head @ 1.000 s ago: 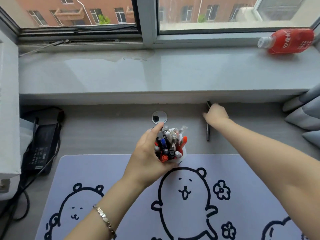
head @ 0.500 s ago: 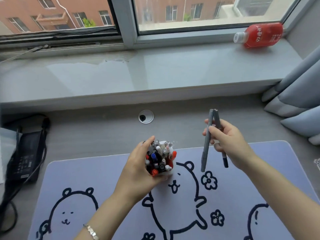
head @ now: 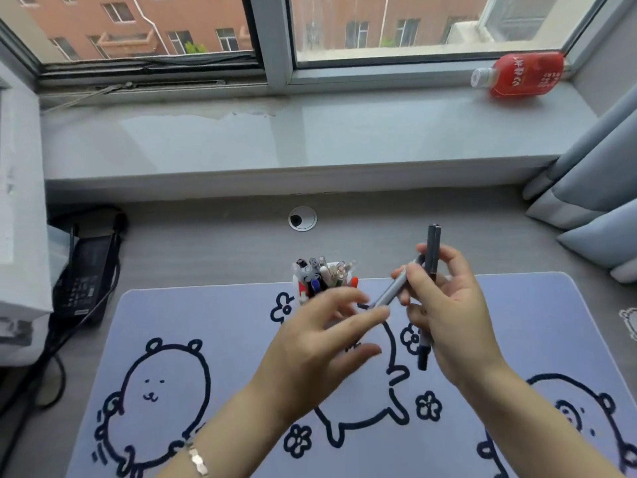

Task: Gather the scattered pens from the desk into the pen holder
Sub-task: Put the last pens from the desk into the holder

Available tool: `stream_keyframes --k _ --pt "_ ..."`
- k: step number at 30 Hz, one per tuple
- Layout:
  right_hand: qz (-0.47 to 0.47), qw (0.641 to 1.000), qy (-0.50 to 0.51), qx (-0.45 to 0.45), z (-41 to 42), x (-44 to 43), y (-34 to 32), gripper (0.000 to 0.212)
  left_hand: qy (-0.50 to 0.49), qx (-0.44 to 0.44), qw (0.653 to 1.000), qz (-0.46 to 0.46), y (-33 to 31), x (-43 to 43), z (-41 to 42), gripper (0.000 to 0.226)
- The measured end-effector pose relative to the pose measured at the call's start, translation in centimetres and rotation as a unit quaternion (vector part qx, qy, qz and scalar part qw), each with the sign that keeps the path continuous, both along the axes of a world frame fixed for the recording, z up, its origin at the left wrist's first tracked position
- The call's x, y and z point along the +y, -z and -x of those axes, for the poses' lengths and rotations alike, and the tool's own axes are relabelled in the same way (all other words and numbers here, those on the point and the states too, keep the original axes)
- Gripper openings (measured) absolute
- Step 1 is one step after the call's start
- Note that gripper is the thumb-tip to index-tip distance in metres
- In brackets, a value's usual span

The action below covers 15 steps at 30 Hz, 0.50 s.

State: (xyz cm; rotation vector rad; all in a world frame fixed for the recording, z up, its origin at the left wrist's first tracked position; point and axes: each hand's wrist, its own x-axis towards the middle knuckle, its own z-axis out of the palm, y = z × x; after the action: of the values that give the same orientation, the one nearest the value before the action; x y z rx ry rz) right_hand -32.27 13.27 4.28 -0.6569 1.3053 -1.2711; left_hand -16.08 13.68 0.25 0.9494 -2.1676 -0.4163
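Lilac mat, navy bear outlines; grey pens; red bottle.

A red bottle lies on its side at the right end of the grey window sill, cap pointing left, with a brick building beyond the glass. On the counter a pale blue mat printed with bears and flowers is spread, a round cable grommet just behind it. At the left sits a black power adapter with trailing cords, and grey curtains hang at the right.
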Motion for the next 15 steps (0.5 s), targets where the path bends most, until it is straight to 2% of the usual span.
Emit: stream_keyframes --k 2,3,5,7,9,12,14,15 --pt "-0.012 0.997 -0.057 0.045 -0.6 0.3 0.2 0.01 -0.005 0.048 0.999 -0.005 0.0 0.4 0.2 0.02" --pt "-0.017 0.99 -0.089 0.105 -0.7 0.4 0.4 0.009 -0.021 0.067 0.997 -0.02 0.0 0.3 0.1 0.016" --pt "-0.003 0.962 -0.118 0.246 -0.4 0.6 0.9 0.011 -0.059 0.085 0.991 -0.084 -0.6 -0.2 -0.2 0.013" --pt "0.048 0.935 -0.111 0.333 -0.2 0.7 0.7 0.021 -0.082 0.094 0.977 -0.171 -1.8 -0.9 -0.4 0.017" --pt "0.12 0.915 -0.143 0.356 -0.5 0.9 0.0 0.034 -0.083 0.119 0.959 -0.243 -3.1 -1.4 -0.2 0.018" --pt "0.175 0.912 -0.196 0.316 -1.1 1.2 -0.1 0.034 -0.046 0.135 0.941 -0.308 -4.8 -1.6 1.0 0.008" --pt "0.169 0.925 -0.16 0.301 -0.9 1.1 0.3 0.023 -0.029 0.101 0.949 -0.297 -5.2 -1.6 1.4 0.016" --pt "0.159 0.933 -0.129 0.296 -0.6 0.9 0.5 0.018 -0.045 0.072 0.961 -0.262 -4.9 -1.8 1.4 0.027"
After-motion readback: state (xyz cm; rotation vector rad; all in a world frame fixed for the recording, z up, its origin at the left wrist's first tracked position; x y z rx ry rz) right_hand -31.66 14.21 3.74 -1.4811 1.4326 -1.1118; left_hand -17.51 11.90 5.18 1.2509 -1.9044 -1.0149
